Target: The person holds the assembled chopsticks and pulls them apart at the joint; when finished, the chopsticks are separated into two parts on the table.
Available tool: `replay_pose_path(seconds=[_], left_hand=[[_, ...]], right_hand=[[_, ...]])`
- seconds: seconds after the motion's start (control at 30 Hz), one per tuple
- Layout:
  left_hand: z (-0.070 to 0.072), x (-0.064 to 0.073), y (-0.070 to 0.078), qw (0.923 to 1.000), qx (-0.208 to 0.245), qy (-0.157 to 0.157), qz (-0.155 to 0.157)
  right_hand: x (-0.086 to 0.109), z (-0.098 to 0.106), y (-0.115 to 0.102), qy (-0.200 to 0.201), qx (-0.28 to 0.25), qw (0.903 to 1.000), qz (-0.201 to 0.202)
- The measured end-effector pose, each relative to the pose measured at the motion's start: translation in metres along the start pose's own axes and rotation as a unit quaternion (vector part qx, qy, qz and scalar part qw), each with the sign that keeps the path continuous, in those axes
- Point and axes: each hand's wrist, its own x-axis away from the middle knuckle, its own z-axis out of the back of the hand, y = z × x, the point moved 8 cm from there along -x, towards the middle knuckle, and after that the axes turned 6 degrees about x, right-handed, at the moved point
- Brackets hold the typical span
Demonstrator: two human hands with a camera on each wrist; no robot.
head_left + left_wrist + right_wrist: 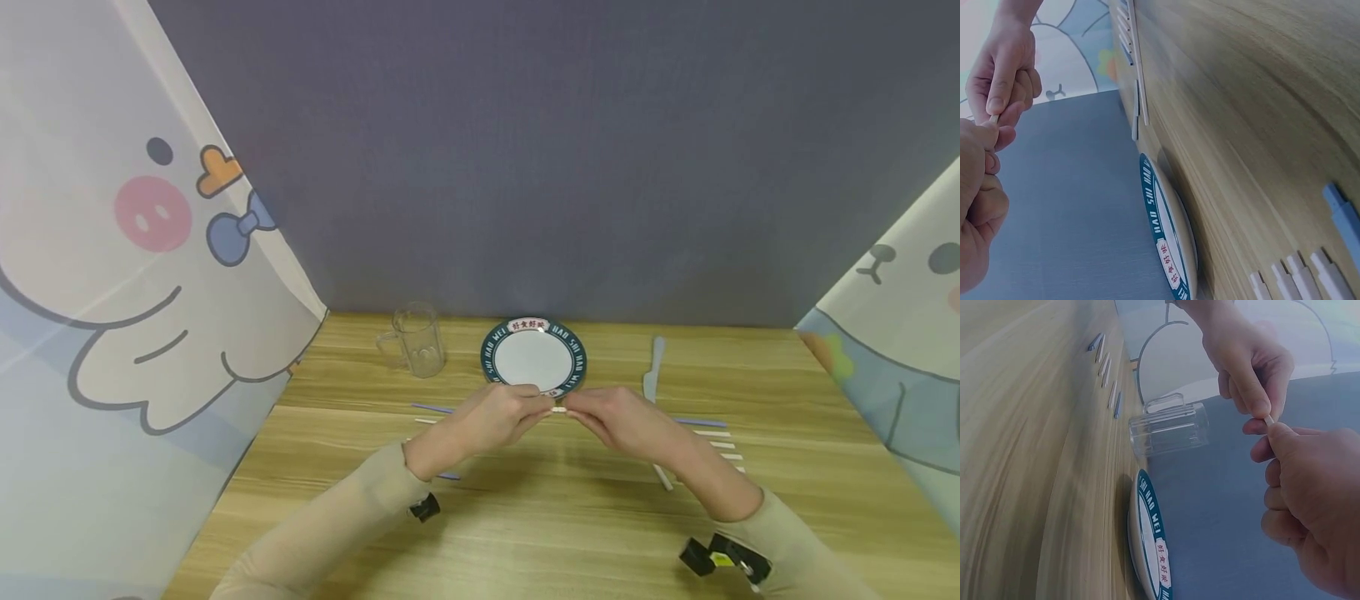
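Note:
My left hand (487, 421) and right hand (630, 423) meet just in front of the plate's near rim, raised off the table. Between their thumbs and fingers they pinch a thin white stick (558, 409) from both sides. Only a short stretch of it shows between the fingertips; both ends are hidden in the hands. In the right wrist view the same white stick (1269, 420) spans from thumb to thumb. Beyond the hands lies a round plate (532, 358) with a white middle and a dark green lettered rim.
A clear glass mug (423, 343) stands left of the plate. To the right lies a pale knife (654, 371), with a longer white stick (662, 477) nearer me. Blue sticks (702, 422) and several white sticks lie in rows on both sides. A grey wall (525, 167) closes the back.

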Motion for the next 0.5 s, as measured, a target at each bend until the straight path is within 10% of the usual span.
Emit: replay_pose_path(seconds=[0.5], left_hand=[[-0.0003,-0.0016,0.0018,1.0000,-0.004,0.003,0.000]], right_hand=[[0.0034,0.0004,0.0031,-0.002,-0.013,0.9999,0.004]])
